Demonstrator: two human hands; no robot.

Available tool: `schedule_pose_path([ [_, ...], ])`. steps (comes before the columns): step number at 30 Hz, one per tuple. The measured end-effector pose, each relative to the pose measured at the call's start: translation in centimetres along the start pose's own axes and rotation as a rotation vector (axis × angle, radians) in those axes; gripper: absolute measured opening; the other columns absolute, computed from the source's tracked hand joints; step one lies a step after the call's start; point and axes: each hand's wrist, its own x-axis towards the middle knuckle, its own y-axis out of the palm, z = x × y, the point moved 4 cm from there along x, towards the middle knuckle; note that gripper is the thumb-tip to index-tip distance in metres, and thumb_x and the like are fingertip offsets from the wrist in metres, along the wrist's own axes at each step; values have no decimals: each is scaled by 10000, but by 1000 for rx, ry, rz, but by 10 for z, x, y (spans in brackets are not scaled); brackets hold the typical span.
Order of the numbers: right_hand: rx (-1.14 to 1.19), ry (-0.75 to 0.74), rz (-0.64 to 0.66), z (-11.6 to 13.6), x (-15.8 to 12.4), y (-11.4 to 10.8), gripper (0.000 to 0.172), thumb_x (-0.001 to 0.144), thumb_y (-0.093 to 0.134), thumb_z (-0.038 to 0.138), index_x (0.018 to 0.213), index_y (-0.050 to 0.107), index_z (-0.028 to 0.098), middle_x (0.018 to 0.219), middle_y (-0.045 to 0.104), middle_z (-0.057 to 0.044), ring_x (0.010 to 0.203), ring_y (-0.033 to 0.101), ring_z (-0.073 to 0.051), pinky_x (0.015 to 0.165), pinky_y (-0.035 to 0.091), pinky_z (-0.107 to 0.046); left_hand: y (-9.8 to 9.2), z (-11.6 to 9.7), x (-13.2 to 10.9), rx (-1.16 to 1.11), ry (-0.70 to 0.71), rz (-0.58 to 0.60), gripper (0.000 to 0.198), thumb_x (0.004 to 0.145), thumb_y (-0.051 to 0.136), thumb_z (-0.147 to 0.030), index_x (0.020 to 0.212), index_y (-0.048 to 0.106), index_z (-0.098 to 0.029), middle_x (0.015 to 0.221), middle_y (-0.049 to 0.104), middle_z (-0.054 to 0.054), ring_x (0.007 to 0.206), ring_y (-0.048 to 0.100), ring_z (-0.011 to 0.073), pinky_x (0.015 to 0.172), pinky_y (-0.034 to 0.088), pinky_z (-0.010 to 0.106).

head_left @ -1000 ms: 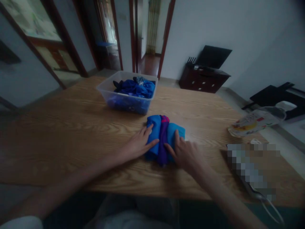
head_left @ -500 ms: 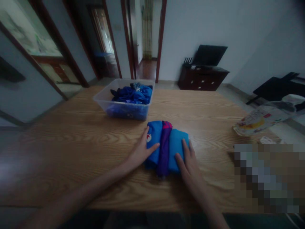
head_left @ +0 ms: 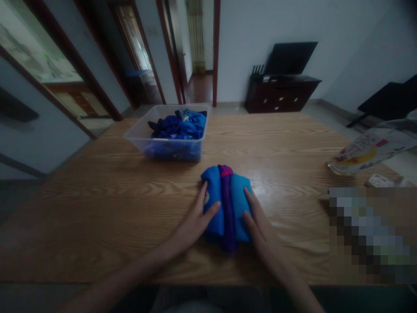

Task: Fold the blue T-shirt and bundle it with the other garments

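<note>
Three rolled cloth bundles lie side by side on the wooden table: a blue roll (head_left: 214,217), a thin purple roll with a pink patterned end (head_left: 228,217), and a light-blue roll (head_left: 240,191). My left hand (head_left: 199,217) grips the blue roll from the left, thumb on top, partly covering a pale emblem. My right hand (head_left: 259,221) holds the light-blue roll along its right side, fingers curved against it. The purple roll is squeezed between the other two. The undersides of all three are hidden.
A clear plastic bin (head_left: 133,132) of crumpled blue cloth stands behind the rolls, to the left. On the right are a printed food bag (head_left: 368,152), a small white object (head_left: 379,180) and a blurred-out area. The wooden table (head_left: 97,208) has its near edge below my forearms.
My hands have pressed inward, bringing the rolls closer together, and the light-blue roll looks narrower. My right hand has moved from on top toward its side. The view has shifted slightly.
</note>
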Motion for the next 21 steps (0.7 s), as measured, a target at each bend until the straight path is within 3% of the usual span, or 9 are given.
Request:
schedule_pose_path([
  [4, 96, 88, -51, -17, 15, -21, 746, 1083, 330, 681, 1714, 280, 286, 1769, 315, -122, 1638, 300, -314, 1318, 276, -614, -23, 5, -1, 58, -12, -16, 881, 1045, 462, -677, 1738, 120, -252, 1829, 110, 81, 1692, 120, 277, 1385, 106, 519],
  [7, 130, 93, -68, -14, 28, -31, 720, 1068, 420, 665, 1698, 301, 336, 1771, 319, -92, 1639, 300, -309, 1319, 262, -621, -28, -2, 12, 105, 99, -82, 802, 1074, 440, -614, 1724, 134, -256, 1823, 158, 77, 1686, 165, 243, 1381, 172, 480],
  [11, 123, 115, -29, 4, 31, -23, 794, 1037, 500, 663, 1716, 235, 347, 1799, 244, -72, 1648, 275, -308, 1321, 278, -596, -6, -8, 17, 130, 100, -108, 768, 1069, 491, -570, 1713, 199, -272, 1814, 197, 71, 1683, 179, 254, 1375, 215, 489],
  [15, 84, 82, 29, 21, 17, -1, 832, 1034, 502, 671, 1721, 229, 291, 1798, 244, -83, 1660, 235, -308, 1339, 254, -575, 17, -10, -4, 107, 105, -112, 774, 1079, 488, -570, 1728, 174, -287, 1827, 143, 38, 1696, 97, 234, 1397, 118, 489],
  [21, 78, 21, -132, 30, -2, 18, 752, 1079, 470, 598, 1717, 220, 287, 1788, 266, -101, 1655, 252, -306, 1334, 246, -605, 24, -8, -21, 144, 139, -131, 765, 1090, 471, -572, 1727, 141, -306, 1828, 142, 44, 1695, 111, 256, 1397, 128, 529],
])
